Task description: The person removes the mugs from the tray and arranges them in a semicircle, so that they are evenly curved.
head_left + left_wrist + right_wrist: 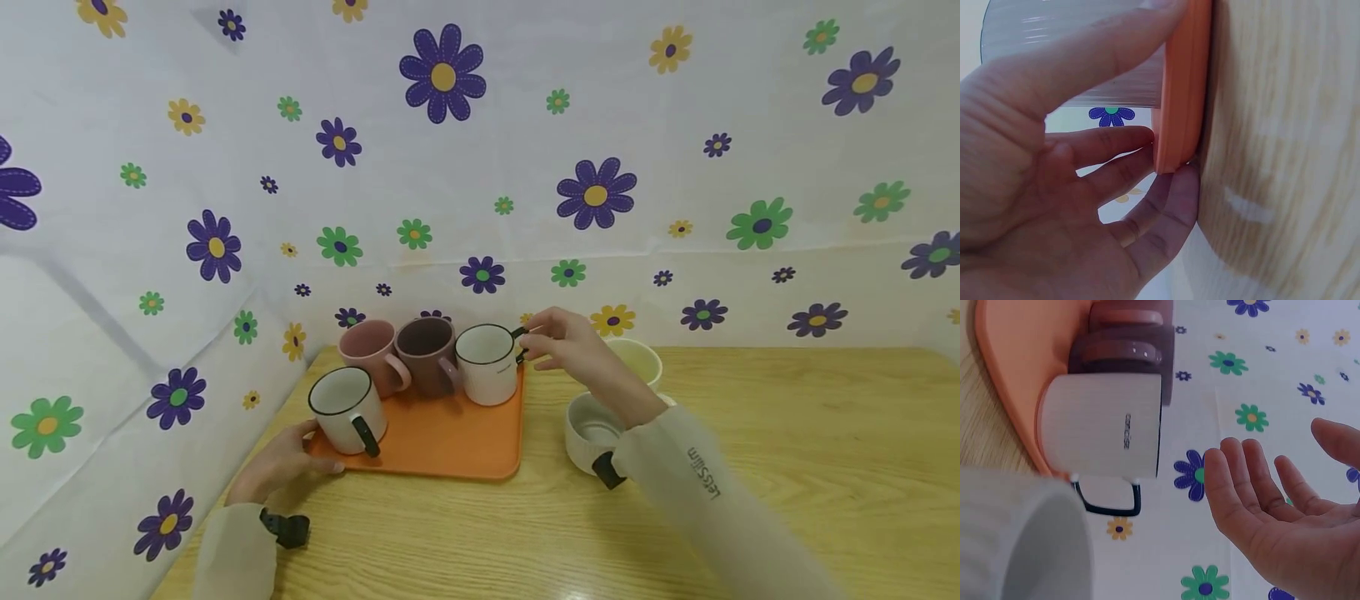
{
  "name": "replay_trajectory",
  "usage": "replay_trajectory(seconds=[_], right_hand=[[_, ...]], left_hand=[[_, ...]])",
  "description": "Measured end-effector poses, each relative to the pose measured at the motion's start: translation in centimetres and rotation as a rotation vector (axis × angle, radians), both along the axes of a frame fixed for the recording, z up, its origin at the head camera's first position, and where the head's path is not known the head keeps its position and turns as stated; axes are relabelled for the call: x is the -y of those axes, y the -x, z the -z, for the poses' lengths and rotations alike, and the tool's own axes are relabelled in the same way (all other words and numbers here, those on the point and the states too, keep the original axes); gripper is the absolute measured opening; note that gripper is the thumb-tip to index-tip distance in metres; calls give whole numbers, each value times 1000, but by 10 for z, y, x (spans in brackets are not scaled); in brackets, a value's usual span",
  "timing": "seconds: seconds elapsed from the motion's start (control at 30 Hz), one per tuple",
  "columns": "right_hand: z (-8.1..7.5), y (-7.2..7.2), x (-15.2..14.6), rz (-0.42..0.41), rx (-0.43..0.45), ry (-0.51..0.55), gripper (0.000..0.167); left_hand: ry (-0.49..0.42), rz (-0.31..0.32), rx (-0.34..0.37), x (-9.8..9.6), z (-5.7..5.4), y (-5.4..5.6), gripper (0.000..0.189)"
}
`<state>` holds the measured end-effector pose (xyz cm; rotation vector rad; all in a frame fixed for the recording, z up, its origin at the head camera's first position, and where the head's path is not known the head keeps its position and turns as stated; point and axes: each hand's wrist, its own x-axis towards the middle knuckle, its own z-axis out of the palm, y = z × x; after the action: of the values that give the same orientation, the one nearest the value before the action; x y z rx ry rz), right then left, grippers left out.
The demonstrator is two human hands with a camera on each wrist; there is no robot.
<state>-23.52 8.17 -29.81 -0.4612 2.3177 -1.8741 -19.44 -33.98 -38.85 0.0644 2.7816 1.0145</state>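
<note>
My left hand [281, 461] holds the front left corner of the orange tray [457, 454], thumb along its front edge and fingers at its side. Close by that hand stands a white mug [356, 417] with a black rim and handle. Behind it on the tray are a pink mug [371, 354] and a mauve mug [427, 367]. At the tray's back right corner is another black-rimmed white mug [491, 375], its black handle [1110, 509] facing right. My right hand [573, 350] is beside that handle, fingers loosely bent and holding nothing; the right wrist view shows them apart from the mug.
Right of the tray, under my right forearm, a ribbed white mug [581, 450] with a black handle stands on the wooden table [787, 450]. Behind it is a pale yellow cup [648, 367], partly hidden by the arm. A flowered cloth [525, 150] closes off the back and left.
</note>
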Motion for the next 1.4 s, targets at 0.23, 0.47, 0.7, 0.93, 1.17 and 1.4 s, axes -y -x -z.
replay_trajectory(seconds=[0.23, 0.47, 0.7, 0.93, 1.17, 1.4], right_hand=[[3, -2, 19, -32, 8, 33, 30], [6, -4, 36, -53, 50, 47, 30], [13, -8, 51, -84, 73, 80, 30], [19, -11, 63, -98, 125, 107, 32], [26, -14, 81, -141, 135, 135, 34], [41, -15, 98, -142, 166, 170, 32]], left_hand=[[6, -3, 9, 0, 2, 2, 94], [10, 10, 10, -1, 1, 4, 94], [6, 5, 21, -3, -1, 5, 94], [24, 1, 31, -6, -1, 6, 94], [-7, -4, 46, 0, 0, 4, 95], [-16, -8, 52, 0, -1, 1, 96]])
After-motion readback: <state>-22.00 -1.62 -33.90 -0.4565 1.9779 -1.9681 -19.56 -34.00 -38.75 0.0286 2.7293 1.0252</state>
